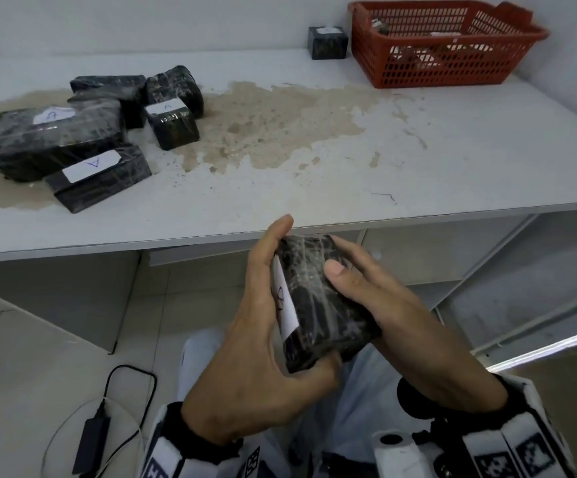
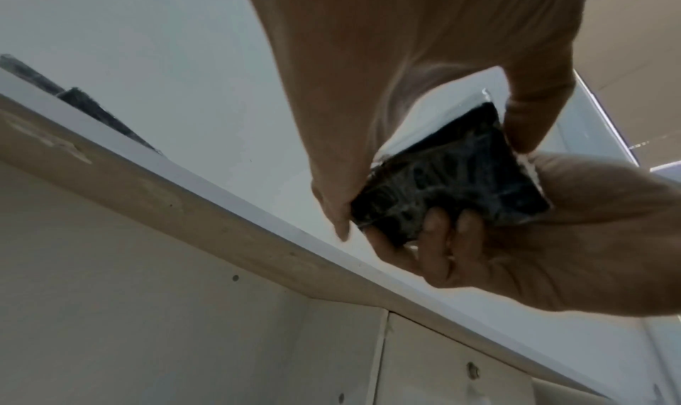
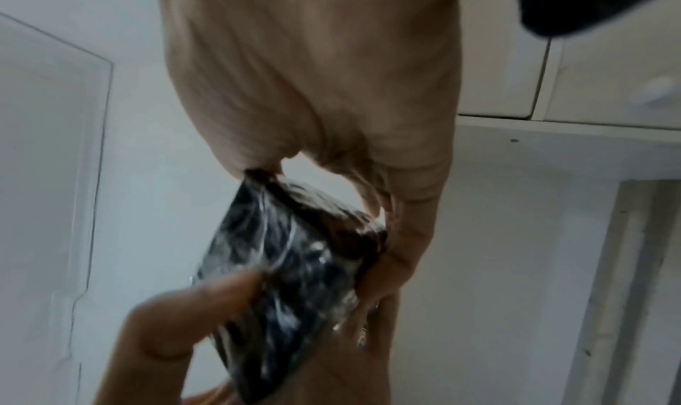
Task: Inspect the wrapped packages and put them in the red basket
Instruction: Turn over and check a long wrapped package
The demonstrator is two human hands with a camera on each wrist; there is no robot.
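Observation:
A black package wrapped in clear film, with a white label on its left face, hangs in front of the table's near edge, held in both hands. My left hand grips its left side, fingers up and thumb under the near end. My right hand grips the right side with its thumb on top. The wrist views show the same package pinched between both hands. The red basket stands at the table's far right with some items inside. Several more wrapped packages lie piled at the table's left.
A small dark package stands just left of the basket by the wall. The white table has a worn tan patch in the middle. A black charger with cables lies on the tiled floor at lower left. A metal shelf frame runs under the table's right.

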